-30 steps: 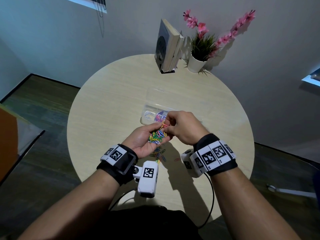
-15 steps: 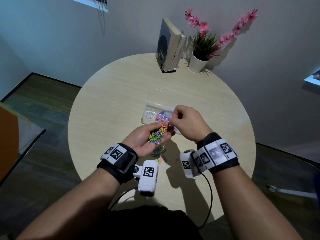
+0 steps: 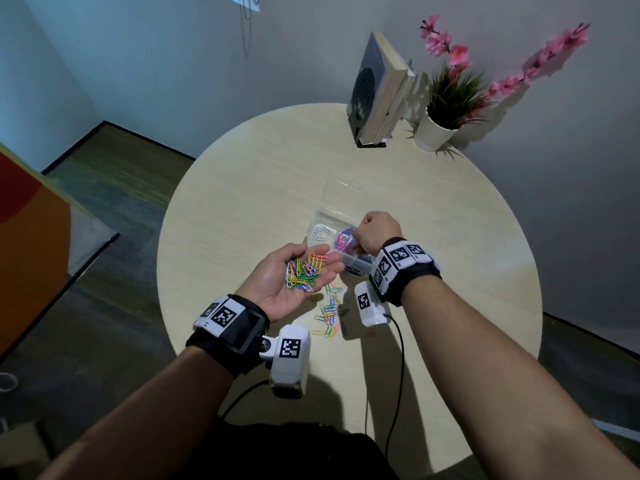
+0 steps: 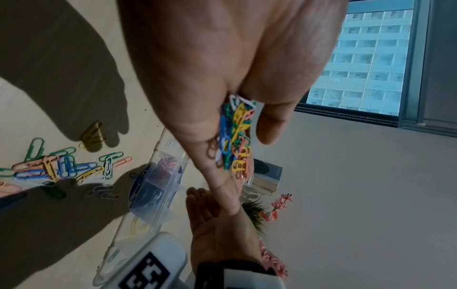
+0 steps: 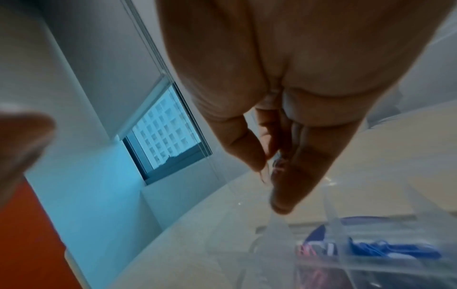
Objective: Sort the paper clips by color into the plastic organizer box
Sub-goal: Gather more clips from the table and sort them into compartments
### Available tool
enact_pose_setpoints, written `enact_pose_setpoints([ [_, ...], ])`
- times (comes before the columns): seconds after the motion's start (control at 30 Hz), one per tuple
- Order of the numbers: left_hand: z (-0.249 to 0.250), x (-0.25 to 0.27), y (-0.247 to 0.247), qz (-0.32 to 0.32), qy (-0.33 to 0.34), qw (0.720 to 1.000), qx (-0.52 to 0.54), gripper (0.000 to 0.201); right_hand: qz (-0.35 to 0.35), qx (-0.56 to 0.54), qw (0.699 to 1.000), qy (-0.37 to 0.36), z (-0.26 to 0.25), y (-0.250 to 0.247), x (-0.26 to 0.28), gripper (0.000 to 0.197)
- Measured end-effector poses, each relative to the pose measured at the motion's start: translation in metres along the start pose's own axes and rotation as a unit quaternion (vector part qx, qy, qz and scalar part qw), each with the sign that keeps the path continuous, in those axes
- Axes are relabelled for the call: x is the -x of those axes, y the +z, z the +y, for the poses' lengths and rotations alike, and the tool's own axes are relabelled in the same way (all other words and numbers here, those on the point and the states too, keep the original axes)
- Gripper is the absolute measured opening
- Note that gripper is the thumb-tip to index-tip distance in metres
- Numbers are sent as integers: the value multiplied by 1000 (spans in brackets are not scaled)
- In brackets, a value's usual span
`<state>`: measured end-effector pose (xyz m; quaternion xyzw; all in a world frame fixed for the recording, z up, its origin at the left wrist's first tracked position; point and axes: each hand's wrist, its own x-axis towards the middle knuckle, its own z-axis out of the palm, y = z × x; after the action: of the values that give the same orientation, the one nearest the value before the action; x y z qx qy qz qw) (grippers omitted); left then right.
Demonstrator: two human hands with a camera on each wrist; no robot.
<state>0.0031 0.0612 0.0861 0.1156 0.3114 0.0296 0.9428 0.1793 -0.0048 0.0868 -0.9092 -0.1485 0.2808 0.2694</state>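
My left hand [image 3: 277, 282] is palm up over the round table [image 3: 242, 209], carrying a heap of mixed-colour paper clips [image 3: 304, 270] on relaxed fingers; the left wrist view shows the same heap [image 4: 235, 140]. My right hand [image 3: 372, 232] hovers over the clear organizer box [image 3: 323, 216], fingers curled. In the right wrist view its thumb and fingers [image 5: 269, 172] pinch a small pinkish clip above the box [image 5: 371, 254]. The compartments hold white clips [image 3: 320, 232], pink clips [image 3: 343, 242] and blue clips [image 5: 390, 252]. Loose clips [image 3: 329, 313] lie on the table below my hands.
The box's clear lid [image 3: 341, 190] lies open behind it. A book in a stand [image 3: 377, 95] and a white pot with a plant and pink flowers [image 3: 434, 131] stand at the table's far edge. Camera cables [image 3: 398, 375] run over the near edge.
My right hand has left the heap on my left palm and moved away to the box with one clip. My left hand has flattened out, palm up.
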Motion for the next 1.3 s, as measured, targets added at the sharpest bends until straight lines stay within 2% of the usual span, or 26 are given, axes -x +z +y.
enact_pose_setpoints([
  [0.1,3,-2,0,5,2,1000,-1,41,-6,77,997,-13,-2,1,-4,15],
  [0.2,4,-6,-1,14,1,1000,1,41,7,65,997,-31,-2,-8,-2,18],
  [0.3,2,-9,1,16,-4,1000,3,42,28,15,994,-101,-4,-18,16,16],
  [0.4,-2,-9,4,9,-10,1000,-17,41,-40,15,981,-190,-11,-24,51,11],
  [0.47,-5,-9,7,1,-9,999,-40,36,-102,59,971,-208,-14,-22,70,4],
  [0.57,-7,-4,13,-17,-3,998,-62,31,-83,161,956,-231,-13,-16,79,10],
  [0.73,-9,4,16,-27,-11,997,-71,25,-87,177,953,-229,-15,-17,87,12],
  [0.9,-10,8,19,-37,-17,997,-65,48,-82,76,971,-211,-12,-26,90,15],
  [1.0,-11,9,21,-30,-28,997,-69,43,-40,25,978,-202,-8,-29,90,15],
  [1.07,-12,9,21,-24,-26,997,-64,48,-14,-37,981,-190,-6,-31,91,20],
  [1.2,-11,8,23,-26,-24,998,-58,62,-45,-161,971,-171,-6,-35,100,27],
  [1.3,-12,10,25,-35,-26,998,-48,72,-72,-182,968,-157,-9,-33,108,22],
])
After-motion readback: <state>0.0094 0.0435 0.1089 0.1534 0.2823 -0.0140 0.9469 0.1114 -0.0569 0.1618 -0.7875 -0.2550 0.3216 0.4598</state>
